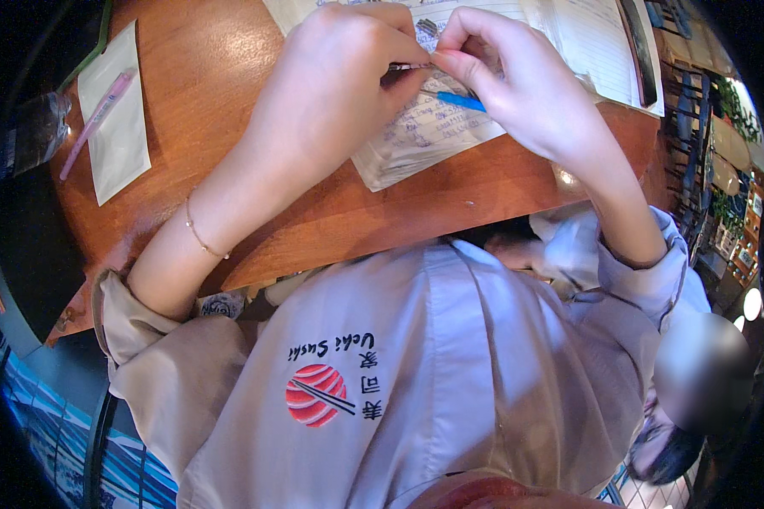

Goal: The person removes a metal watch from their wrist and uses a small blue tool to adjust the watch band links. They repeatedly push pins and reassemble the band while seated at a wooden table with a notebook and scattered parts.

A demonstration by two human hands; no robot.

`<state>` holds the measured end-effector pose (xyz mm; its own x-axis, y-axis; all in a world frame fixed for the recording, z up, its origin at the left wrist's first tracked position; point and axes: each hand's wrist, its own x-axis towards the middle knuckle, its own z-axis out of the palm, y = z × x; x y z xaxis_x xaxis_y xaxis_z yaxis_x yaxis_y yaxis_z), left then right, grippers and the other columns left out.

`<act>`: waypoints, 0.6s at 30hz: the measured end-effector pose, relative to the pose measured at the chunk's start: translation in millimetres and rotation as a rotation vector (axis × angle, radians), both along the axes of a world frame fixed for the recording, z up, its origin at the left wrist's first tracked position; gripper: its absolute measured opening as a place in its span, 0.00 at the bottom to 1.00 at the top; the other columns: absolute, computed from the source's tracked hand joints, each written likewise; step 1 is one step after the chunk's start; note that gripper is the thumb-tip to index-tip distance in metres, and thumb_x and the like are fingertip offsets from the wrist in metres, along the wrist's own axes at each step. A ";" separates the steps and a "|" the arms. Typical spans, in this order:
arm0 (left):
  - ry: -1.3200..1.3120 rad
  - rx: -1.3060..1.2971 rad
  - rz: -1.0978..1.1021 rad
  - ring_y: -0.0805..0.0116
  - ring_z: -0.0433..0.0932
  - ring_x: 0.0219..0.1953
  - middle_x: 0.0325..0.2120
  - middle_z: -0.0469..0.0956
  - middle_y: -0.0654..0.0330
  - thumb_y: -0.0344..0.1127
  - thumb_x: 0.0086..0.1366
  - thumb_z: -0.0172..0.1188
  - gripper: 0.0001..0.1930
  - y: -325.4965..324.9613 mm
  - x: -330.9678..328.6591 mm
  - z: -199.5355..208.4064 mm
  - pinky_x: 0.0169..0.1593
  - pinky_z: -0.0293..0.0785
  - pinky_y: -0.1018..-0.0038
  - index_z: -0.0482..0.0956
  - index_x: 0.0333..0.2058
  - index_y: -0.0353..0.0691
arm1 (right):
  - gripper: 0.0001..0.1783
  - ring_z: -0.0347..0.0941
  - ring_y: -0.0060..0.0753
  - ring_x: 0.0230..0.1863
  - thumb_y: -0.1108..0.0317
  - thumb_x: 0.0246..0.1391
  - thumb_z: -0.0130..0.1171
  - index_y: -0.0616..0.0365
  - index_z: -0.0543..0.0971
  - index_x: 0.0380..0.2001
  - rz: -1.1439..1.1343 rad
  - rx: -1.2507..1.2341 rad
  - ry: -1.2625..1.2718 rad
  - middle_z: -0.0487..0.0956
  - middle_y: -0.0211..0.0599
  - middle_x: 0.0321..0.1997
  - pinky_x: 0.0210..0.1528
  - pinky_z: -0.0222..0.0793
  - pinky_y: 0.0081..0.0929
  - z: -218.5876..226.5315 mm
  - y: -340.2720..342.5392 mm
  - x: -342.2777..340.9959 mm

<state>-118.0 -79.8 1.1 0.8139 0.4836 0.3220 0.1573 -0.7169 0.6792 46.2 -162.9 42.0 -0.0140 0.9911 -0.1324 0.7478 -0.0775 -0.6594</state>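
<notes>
A thin, small piece is between your hands, above the written page and near the table's far side as you look down; it is too small and too covered by fingers for its kind to be told. Your left hand pinches it between thumb and curled fingers, the back of the hand turned up. Your right hand has thumb and forefinger pressed together at the piece's right end, touching or nearly touching your left fingertips; whether that pinch grips the end, you cannot tell from here.

Just below your right thumb is a blue pen, its rear end hidden by that hand; whether it is held or simply lies there is unclear. Under both hands is a sheet filled with handwriting, its near corner pointing toward you. To its right, you have a lined page with a long dark object along its right side.

All this rests on the brown wooden table. Well apart on your left, a pink pen lies slantwise across a white paper, with clear plastic just beside them. A thin bracelet circles your left wrist.
</notes>
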 end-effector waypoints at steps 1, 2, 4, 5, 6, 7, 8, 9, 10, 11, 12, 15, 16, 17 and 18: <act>-0.008 -0.007 -0.005 0.61 0.78 0.25 0.25 0.78 0.57 0.27 0.49 0.66 0.07 0.3 0.6 0.1 0.32 0.75 0.72 0.83 0.30 0.35 | 0.08 0.69 0.25 0.31 0.72 0.58 0.54 0.64 0.71 0.38 -0.040 -0.078 0.066 0.74 0.33 0.29 0.36 0.66 0.20 -11.9 -2.9 7.8; -0.009 -0.012 -0.004 0.61 0.78 0.25 0.24 0.78 0.57 0.27 0.49 0.66 0.07 1.3 0.8 0.2 0.32 0.75 0.72 0.82 0.30 0.34 | 0.06 0.68 0.17 0.33 0.71 0.59 0.54 0.63 0.72 0.33 -0.075 -0.154 0.138 0.74 0.28 0.30 0.38 0.65 0.18 -19.3 -3.7 11.4; 0.001 -0.020 -0.005 0.63 0.78 0.25 0.24 0.77 0.56 0.27 0.50 0.66 0.07 2.6 1.1 -3.2 0.32 0.75 0.73 0.82 0.30 0.33 | 0.06 0.69 0.17 0.35 0.71 0.60 0.54 0.63 0.74 0.35 -0.073 -0.124 0.145 0.75 0.27 0.32 0.39 0.66 0.18 -19.4 -5.8 10.4; 0.009 -0.023 -0.004 0.64 0.78 0.25 0.24 0.77 0.56 0.27 0.50 0.66 0.08 2.8 0.3 -3.7 0.32 0.75 0.74 0.82 0.30 0.32 | 0.06 0.70 0.17 0.36 0.70 0.60 0.54 0.63 0.75 0.36 -0.071 -0.108 0.151 0.76 0.27 0.33 0.40 0.66 0.19 -18.0 -7.0 8.6; 0.007 -0.055 -0.001 0.64 0.78 0.25 0.25 0.77 0.56 0.27 0.51 0.66 0.08 2.6 -0.8 -3.2 0.32 0.74 0.74 0.82 0.31 0.32 | 0.07 0.71 0.19 0.36 0.71 0.59 0.55 0.63 0.76 0.37 -0.088 -0.072 0.160 0.77 0.29 0.33 0.40 0.67 0.19 -17.5 -9.8 6.3; 0.005 -0.086 0.003 0.65 0.78 0.25 0.25 0.78 0.55 0.27 0.51 0.66 0.08 2.4 -2.1 -2.3 0.32 0.74 0.74 0.82 0.31 0.31 | 0.07 0.73 0.20 0.37 0.71 0.59 0.55 0.63 0.77 0.37 -0.106 -0.035 0.170 0.78 0.30 0.34 0.41 0.68 0.20 -17.2 -13.2 3.8; 0.005 -0.119 0.000 0.66 0.78 0.25 0.25 0.78 0.55 0.27 0.52 0.65 0.08 2.5 -1.8 -1.5 0.32 0.74 0.75 0.81 0.31 0.31 | 0.07 0.74 0.22 0.38 0.71 0.58 0.56 0.63 0.78 0.38 -0.130 0.000 0.181 0.79 0.32 0.35 0.41 0.68 0.21 -17.3 -15.4 3.5; 0.017 -0.137 -0.005 0.66 0.78 0.25 0.25 0.78 0.55 0.27 0.52 0.65 0.08 3.4 -1.5 0.0 0.32 0.74 0.75 0.81 0.32 0.30 | 0.07 0.75 0.25 0.38 0.71 0.57 0.56 0.63 0.78 0.37 -0.077 0.061 0.113 0.80 0.34 0.35 0.41 0.69 0.22 -16.1 -15.1 5.0; 0.029 -0.154 -0.010 0.66 0.78 0.25 0.26 0.78 0.55 0.27 0.52 0.65 0.08 4.3 -1.3 1.7 0.33 0.74 0.75 0.81 0.32 0.30 | 0.07 0.76 0.28 0.38 0.71 0.57 0.57 0.63 0.79 0.37 -0.025 0.122 0.045 0.80 0.35 0.35 0.41 0.70 0.23 -14.3 -14.7 7.1; 0.042 -0.176 -0.018 0.67 0.78 0.26 0.26 0.78 0.55 0.27 0.52 0.65 0.08 4.1 -0.8 1.8 0.33 0.74 0.75 0.81 0.32 0.30 | 0.07 0.78 0.31 0.38 0.72 0.56 0.58 0.63 0.79 0.37 0.023 0.178 -0.024 0.81 0.37 0.35 0.41 0.70 0.23 -13.7 -15.3 8.6; 0.050 -0.181 -0.024 0.67 0.78 0.26 0.26 0.78 0.55 0.27 0.52 0.64 0.08 3.8 -0.2 2.7 0.33 0.74 0.75 0.81 0.32 0.30 | 0.07 0.78 0.34 0.37 0.72 0.55 0.58 0.63 0.79 0.36 0.057 0.215 -0.062 0.80 0.39 0.35 0.40 0.71 0.25 -13.6 -15.0 9.7; 0.069 -0.200 -0.034 0.67 0.78 0.27 0.26 0.78 0.54 0.26 0.53 0.64 0.08 3.3 0.2 4.6 0.34 0.74 0.75 0.81 0.32 0.29 | 0.07 0.77 0.41 0.36 0.72 0.52 0.59 0.62 0.79 0.34 0.144 0.295 -0.144 0.80 0.41 0.33 0.38 0.72 0.28 -12.6 -12.5 11.6; 0.068 -0.207 -0.039 0.66 0.78 0.27 0.26 0.78 0.54 0.26 0.53 0.64 0.08 3.3 0.0 4.4 0.34 0.74 0.75 0.81 0.32 0.29 | 0.07 0.77 0.42 0.36 0.72 0.52 0.59 0.62 0.79 0.34 0.160 0.304 -0.151 0.80 0.41 0.33 0.38 0.72 0.29 -10.9 -11.8 11.8; 0.067 -0.214 -0.041 0.66 0.78 0.27 0.27 0.78 0.54 0.26 0.53 0.64 0.08 3.6 -0.5 4.3 0.34 0.74 0.75 0.81 0.32 0.29 | 0.06 0.76 0.43 0.36 0.72 0.52 0.60 0.62 0.79 0.34 0.178 0.313 -0.158 0.80 0.41 0.33 0.38 0.72 0.30 -10.4 -11.0 11.7; 0.067 -0.218 -0.042 0.66 0.78 0.27 0.27 0.78 0.54 0.26 0.53 0.64 0.08 4.1 -0.9 4.2 0.34 0.74 0.75 0.81 0.32 0.29 | 0.07 0.76 0.44 0.36 0.73 0.51 0.60 0.61 0.79 0.34 0.192 0.330 -0.169 0.79 0.41 0.33 0.38 0.72 0.31 -10.9 -10.4 11.5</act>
